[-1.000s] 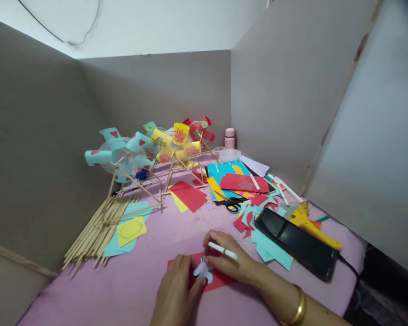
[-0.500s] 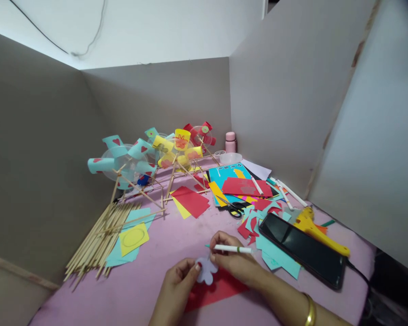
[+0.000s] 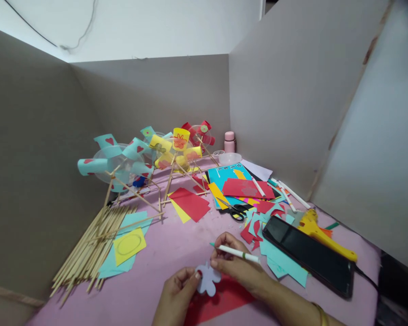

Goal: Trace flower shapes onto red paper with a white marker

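Note:
Between the thumb and fingers of my left hand [image 3: 180, 290] is a pale lavender paper flower [image 3: 209, 281] with rounded petals. My right hand [image 3: 236, 262] is closed around a white marker [image 3: 236, 252] with a green tip pointing left. The fingertips of that hand are at the flower's upper right edge; whether they also pinch it I cannot tell. Below both hands, a red sheet of paper [image 3: 221, 308] lies on the table, partly covered by the flower and my right hand.
Bamboo sticks [image 3: 85, 253] lie at left beside a yellow paper [image 3: 129, 246]. Several paper windmills, including a light-blue one [image 3: 114, 160], stand behind. To the right are scissors [image 3: 236, 212], paper scraps [image 3: 255, 226], a phone [image 3: 309, 256] and a yellow glue gun [image 3: 326, 237].
The marker has tilted, its rear end now lower. Both hands and the flower sit slightly further right in the picture, and more of the flower's right petal shows. The whole view has shifted a little.

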The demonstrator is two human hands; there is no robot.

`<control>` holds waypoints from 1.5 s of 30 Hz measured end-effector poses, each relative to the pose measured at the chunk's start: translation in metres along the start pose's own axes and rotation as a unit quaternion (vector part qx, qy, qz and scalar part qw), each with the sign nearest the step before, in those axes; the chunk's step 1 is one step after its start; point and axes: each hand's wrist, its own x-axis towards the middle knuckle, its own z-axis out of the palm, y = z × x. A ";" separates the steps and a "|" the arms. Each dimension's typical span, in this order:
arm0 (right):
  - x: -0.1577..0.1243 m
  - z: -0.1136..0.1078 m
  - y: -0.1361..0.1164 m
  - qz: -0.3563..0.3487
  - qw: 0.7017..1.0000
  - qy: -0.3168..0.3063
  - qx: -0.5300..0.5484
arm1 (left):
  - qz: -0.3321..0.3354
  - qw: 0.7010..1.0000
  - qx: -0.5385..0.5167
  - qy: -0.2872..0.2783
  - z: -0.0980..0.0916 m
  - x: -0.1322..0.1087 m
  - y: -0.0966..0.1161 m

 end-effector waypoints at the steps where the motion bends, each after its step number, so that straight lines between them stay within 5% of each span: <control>1: 0.000 0.001 0.001 0.002 1.000 -0.006 0.001 | -0.001 1.000 -0.003 0.000 0.000 0.000 0.001; 9: 0.002 -0.006 -0.011 -0.036 0.994 0.098 -0.020 | 0.003 0.996 -0.045 0.072 -0.020 0.000 0.007; 15: 0.003 -0.010 -0.009 -0.050 0.993 0.108 -0.026 | 0.013 0.990 -0.065 0.124 -0.032 -0.003 0.009; 19: 0.001 -0.008 -0.004 -0.047 0.993 0.100 -0.042 | 0.002 0.993 -0.050 0.104 -0.027 -0.006 0.010; 28: -0.010 0.003 0.000 -0.016 0.996 -0.033 -0.084 | -0.031 0.999 -0.026 -0.009 -0.002 -0.005 0.002; 37: -0.007 -0.001 0.005 -0.015 1.000 0.002 -0.023 | -0.028 0.999 -0.001 -0.026 0.002 -0.007 -0.002; 41: -0.006 -0.004 0.006 -0.035 0.996 0.054 -0.054 | -0.003 0.999 0.037 0.003 -0.009 -0.001 0.002; 45: -0.003 -0.008 0.005 -0.039 0.991 0.094 -0.090 | 0.068 0.988 0.103 0.093 -0.042 0.019 0.018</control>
